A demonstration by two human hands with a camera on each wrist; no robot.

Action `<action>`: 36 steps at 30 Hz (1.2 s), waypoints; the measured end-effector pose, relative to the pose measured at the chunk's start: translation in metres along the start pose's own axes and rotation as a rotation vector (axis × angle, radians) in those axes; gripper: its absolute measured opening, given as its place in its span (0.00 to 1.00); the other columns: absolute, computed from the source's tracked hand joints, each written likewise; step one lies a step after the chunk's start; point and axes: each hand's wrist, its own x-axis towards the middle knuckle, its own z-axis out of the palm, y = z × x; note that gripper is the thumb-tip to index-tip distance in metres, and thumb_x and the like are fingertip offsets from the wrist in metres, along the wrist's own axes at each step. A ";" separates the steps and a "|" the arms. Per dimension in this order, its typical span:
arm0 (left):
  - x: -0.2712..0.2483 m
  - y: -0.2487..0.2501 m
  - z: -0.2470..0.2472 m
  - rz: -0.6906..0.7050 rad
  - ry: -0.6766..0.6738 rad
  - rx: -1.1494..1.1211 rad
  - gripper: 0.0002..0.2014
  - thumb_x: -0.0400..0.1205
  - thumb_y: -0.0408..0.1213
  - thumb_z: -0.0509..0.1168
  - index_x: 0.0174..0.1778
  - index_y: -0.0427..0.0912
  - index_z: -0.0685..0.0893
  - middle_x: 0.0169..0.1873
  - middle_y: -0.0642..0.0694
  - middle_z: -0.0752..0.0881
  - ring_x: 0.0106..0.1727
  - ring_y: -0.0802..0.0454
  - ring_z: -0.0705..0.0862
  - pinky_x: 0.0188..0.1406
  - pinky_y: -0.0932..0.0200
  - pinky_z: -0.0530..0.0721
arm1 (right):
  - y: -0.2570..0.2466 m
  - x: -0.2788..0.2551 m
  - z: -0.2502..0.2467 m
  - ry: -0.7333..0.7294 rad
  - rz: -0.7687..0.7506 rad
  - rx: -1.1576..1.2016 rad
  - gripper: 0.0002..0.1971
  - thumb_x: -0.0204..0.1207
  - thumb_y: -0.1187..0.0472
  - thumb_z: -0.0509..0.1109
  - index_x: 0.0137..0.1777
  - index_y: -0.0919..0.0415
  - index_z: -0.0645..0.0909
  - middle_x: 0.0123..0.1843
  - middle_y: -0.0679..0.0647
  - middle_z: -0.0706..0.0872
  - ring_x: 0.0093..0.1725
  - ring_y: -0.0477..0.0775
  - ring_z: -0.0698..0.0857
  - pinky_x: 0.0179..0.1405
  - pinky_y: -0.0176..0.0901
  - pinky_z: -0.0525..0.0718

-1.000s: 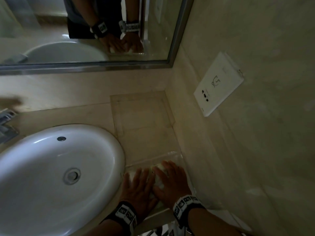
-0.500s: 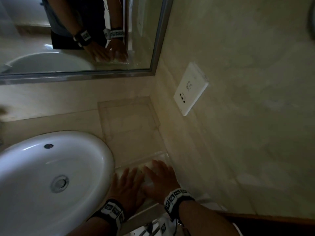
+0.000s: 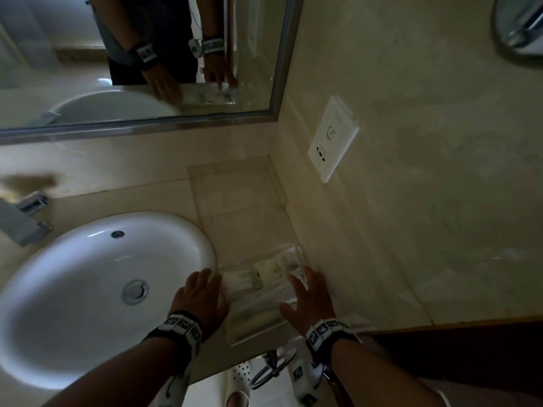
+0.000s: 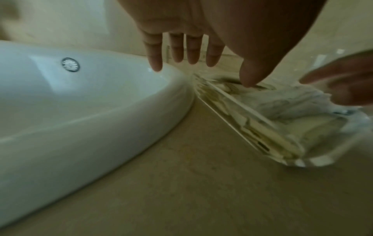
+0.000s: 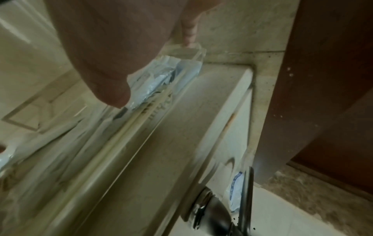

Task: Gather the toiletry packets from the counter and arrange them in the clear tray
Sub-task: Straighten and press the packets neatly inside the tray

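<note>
A clear tray [image 3: 254,329] lies on the beige counter between the sink and the right wall. Several white toiletry packets [image 3: 271,271] with green print lie flat inside it. My left hand [image 3: 202,286] rests at the tray's left side with its fingers straight, over the sink's rim. In the left wrist view the left hand's thumb [image 4: 250,76] hangs close to the tray's [image 4: 315,159] edge. My right hand [image 3: 305,289] lies spread on the tray's right side. In the right wrist view one of its fingertips [image 5: 188,39] touches the tray's far corner, above the packets [image 5: 155,83].
A white sink [image 3: 88,289] fills the left, with a faucet [image 3: 20,218] behind it. A second flat clear tray [image 3: 235,192] sits in the back corner under the mirror [image 3: 147,54]. A wall socket [image 3: 333,139] is on the right wall. The counter's front edge runs just behind the tray.
Both hands lay side by side, flat on the packets in the tray. They have moved apart to the tray's left and right sides, so the packets now show.
</note>
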 end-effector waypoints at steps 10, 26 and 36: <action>-0.015 0.003 0.008 0.006 -0.261 -0.046 0.24 0.78 0.60 0.58 0.64 0.50 0.70 0.61 0.45 0.82 0.62 0.42 0.83 0.58 0.50 0.82 | -0.003 0.005 0.005 0.020 0.128 0.077 0.41 0.71 0.29 0.62 0.84 0.38 0.55 0.88 0.53 0.43 0.87 0.61 0.49 0.83 0.55 0.60; -0.011 0.012 0.025 -0.104 -0.405 -0.220 0.21 0.74 0.54 0.67 0.61 0.53 0.77 0.62 0.47 0.83 0.62 0.46 0.83 0.58 0.57 0.80 | -0.007 0.010 -0.003 -0.093 0.206 0.028 0.50 0.69 0.29 0.63 0.86 0.39 0.42 0.88 0.56 0.44 0.86 0.65 0.51 0.81 0.60 0.64; -0.011 0.012 0.024 -0.089 -0.384 -0.241 0.14 0.74 0.54 0.68 0.48 0.61 0.70 0.57 0.50 0.83 0.63 0.48 0.83 0.60 0.59 0.80 | 0.000 0.015 0.000 -0.131 0.237 0.227 0.53 0.64 0.31 0.70 0.86 0.35 0.44 0.88 0.52 0.44 0.86 0.62 0.53 0.81 0.56 0.67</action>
